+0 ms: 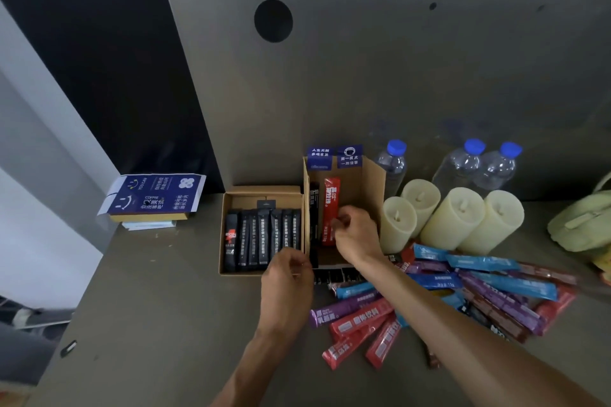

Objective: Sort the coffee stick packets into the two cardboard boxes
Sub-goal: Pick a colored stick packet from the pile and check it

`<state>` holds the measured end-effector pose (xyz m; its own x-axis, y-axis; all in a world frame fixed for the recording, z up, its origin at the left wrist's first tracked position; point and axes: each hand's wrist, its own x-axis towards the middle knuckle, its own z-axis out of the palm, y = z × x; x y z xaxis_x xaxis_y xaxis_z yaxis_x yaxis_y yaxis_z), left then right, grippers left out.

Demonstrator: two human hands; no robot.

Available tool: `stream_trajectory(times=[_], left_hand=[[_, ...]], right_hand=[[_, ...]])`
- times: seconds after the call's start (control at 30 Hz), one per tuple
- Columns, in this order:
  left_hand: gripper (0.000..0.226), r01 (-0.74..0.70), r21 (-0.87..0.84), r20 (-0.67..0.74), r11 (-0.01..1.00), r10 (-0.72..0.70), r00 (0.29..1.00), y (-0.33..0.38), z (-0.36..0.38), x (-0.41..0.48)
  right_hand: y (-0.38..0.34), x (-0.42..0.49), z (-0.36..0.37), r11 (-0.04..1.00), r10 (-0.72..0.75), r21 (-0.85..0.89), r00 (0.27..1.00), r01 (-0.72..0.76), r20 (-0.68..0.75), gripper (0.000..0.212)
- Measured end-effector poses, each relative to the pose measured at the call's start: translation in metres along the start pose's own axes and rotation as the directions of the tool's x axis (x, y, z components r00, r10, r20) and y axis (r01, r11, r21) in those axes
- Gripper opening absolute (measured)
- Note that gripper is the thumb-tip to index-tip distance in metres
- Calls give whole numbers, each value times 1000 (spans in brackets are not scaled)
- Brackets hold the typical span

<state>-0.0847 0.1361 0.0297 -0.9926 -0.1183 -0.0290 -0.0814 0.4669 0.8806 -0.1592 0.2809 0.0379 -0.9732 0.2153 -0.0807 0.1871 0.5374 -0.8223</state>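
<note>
The right hand (355, 236) pinches a red coffee stick packet (331, 205) upright in the taller brown cardboard box (373, 182); the left hand (287, 277), fingers curled, sits at the near edge of the low cardboard box (222, 235) of black stick packets (261, 235) on the grey bench (148, 291).

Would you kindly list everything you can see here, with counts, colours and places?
left cardboard box: one, brown, low, mid grey table.
black stick packets: about seven, standing in the left cardboard box.
right cardboard box: one, brown, blue flaps, beside the first.
red stick packet: one, upright inside it.
loose stick packets: many, red, blue, purple, brown, piled at right.
candles: four, cream, right of the boxes.
water bottles: three, clear, blue caps, behind the candles.
printed box: one, blue, far left.
bag: one, pale green, right edge.
left hand: curled, grip unclear.
right hand: pinches the red stick packet.
</note>
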Motion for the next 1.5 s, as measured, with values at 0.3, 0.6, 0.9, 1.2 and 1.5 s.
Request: stream_trajectory(times=[0.3,0.6,0.9,1.2,1.5], left_hand=[[18,4,-37,45,999,-2,999,-4,2,11],[16,-2,-52,58,999,5,998,-9,2,14],[16,-13,-33,53,999,14,999,-12,4,16],[17,-25,-23,59,999,26,998,-14,3,16],[18,-33,-23,57,999,34,998,-14,1,15]], right_hand=[[6,25,20,999,49,-27,994,-47,100,17],[15,30,25,996,84,-23,996,-83,31,8],[18,31,25,995,101,-26,995,-100,24,9],[18,24,24,996,68,52,997,-69,25,13],[20,22,31,997,60,47,998,-61,33,15]])
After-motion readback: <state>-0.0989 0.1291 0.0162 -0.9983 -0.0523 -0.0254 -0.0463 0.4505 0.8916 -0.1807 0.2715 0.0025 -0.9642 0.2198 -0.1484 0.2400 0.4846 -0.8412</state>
